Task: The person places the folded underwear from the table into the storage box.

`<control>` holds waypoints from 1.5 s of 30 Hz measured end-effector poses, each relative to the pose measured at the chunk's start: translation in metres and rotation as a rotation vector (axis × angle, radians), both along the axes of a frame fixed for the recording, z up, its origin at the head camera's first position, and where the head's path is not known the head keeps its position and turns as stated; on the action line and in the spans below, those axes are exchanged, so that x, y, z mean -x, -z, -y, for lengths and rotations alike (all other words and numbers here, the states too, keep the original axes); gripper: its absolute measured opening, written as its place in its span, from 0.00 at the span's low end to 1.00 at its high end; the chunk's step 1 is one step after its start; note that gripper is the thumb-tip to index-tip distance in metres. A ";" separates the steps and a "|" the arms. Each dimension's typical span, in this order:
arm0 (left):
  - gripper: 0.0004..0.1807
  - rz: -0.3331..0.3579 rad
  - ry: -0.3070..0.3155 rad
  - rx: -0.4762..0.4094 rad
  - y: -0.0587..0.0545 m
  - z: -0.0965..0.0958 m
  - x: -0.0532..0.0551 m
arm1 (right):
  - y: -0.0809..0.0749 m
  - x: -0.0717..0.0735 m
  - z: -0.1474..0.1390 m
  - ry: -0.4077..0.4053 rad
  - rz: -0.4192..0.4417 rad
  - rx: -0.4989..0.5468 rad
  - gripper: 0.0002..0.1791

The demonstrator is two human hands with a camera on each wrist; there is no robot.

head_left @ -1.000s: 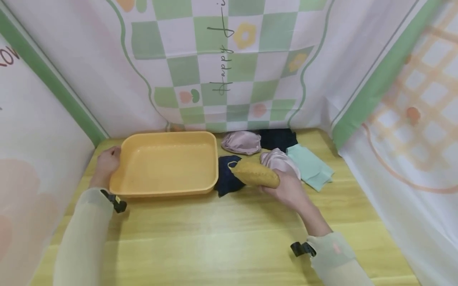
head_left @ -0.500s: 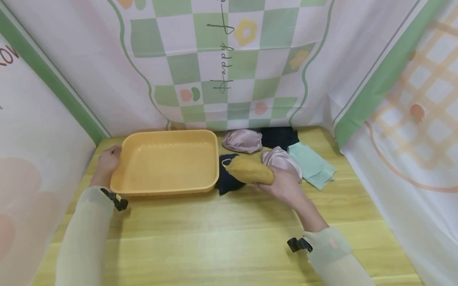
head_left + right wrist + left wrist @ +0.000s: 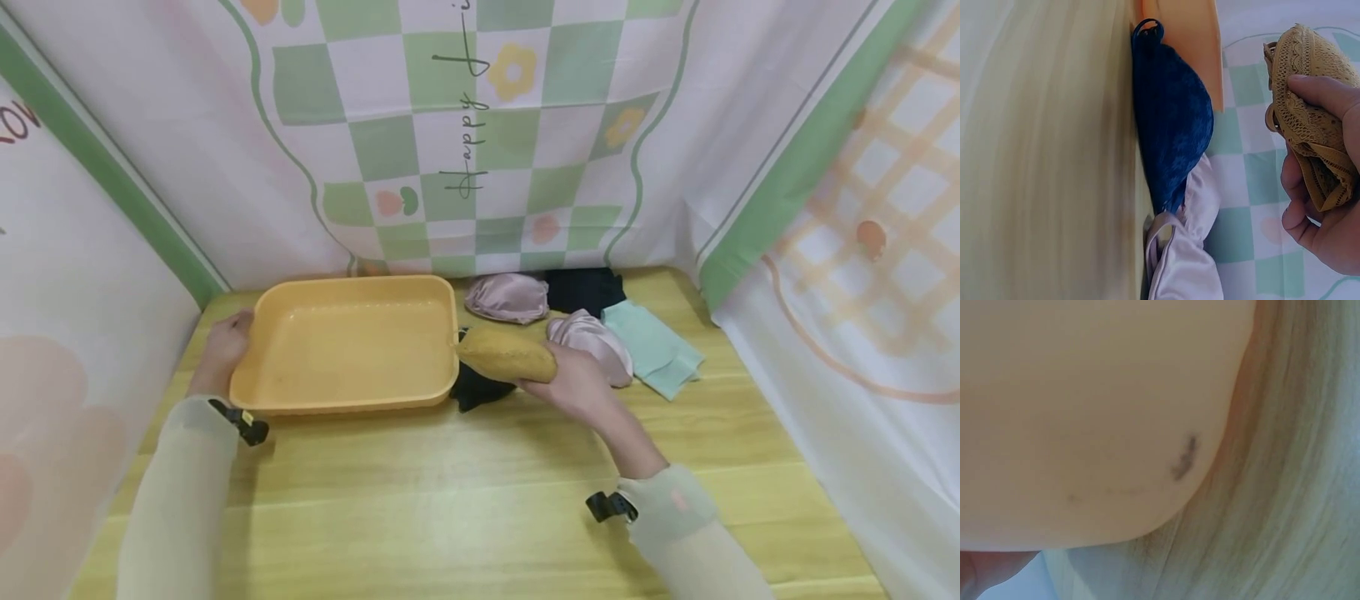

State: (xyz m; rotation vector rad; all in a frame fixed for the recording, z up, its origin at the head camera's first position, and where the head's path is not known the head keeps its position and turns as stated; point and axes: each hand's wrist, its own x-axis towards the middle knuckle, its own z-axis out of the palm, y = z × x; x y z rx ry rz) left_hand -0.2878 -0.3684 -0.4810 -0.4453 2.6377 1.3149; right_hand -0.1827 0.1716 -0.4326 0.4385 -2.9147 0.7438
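Note:
My right hand (image 3: 573,383) grips a folded mustard-yellow lace bra (image 3: 506,354), raised above the table beside the tray's right rim. In the right wrist view the thumb presses on the lace of the bra (image 3: 1310,112) while the fingers curl beneath. At the left, my left hand (image 3: 227,346) holds the left edge of a yellow plastic tray (image 3: 345,404); its fingertips are hidden. Partly covered by the yellow bra, a dark blue bra (image 3: 1169,112) lies against the tray's right side. Behind my right hand is a pale pink satin bra (image 3: 588,342).
Further back lie another pink satin bra (image 3: 507,297) and a black folded garment (image 3: 585,289). A mint-green folded cloth (image 3: 652,348) lies at the right. Printed fabric walls (image 3: 480,150) enclose the wooden table (image 3: 450,500) at the back and sides.
My right hand has moved left with the yellow bra, bringing its tip to the tray's right rim. The left hand and the tray have stayed in place.

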 end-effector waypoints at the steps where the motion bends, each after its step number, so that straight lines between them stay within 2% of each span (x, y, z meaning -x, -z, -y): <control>1: 0.43 -0.001 -0.002 -0.002 0.000 0.000 0.000 | -0.001 0.001 0.002 -0.001 -0.003 -0.008 0.20; 6: 0.43 0.006 -0.023 -0.054 0.000 0.000 0.000 | -0.006 0.005 0.015 -0.005 0.004 0.007 0.22; 15: 0.41 -0.021 0.004 -0.045 -0.002 -0.001 -0.003 | -0.009 0.015 0.037 -0.047 0.016 0.054 0.22; 23: 0.41 -0.036 0.031 0.012 -0.003 0.000 -0.002 | -0.009 0.023 0.053 -0.065 -0.017 0.023 0.18; 29: 0.43 -0.020 0.015 -0.026 -0.001 -0.001 -0.003 | -0.007 0.028 0.066 -0.108 -0.058 -0.013 0.20; 38: 0.41 -0.010 0.026 -0.014 0.001 -0.001 -0.004 | -0.005 0.032 0.081 -0.119 -0.023 -0.011 0.22; 45: 0.43 -0.037 0.046 0.014 0.001 0.000 -0.003 | -0.004 0.036 0.092 -0.141 0.000 -0.021 0.17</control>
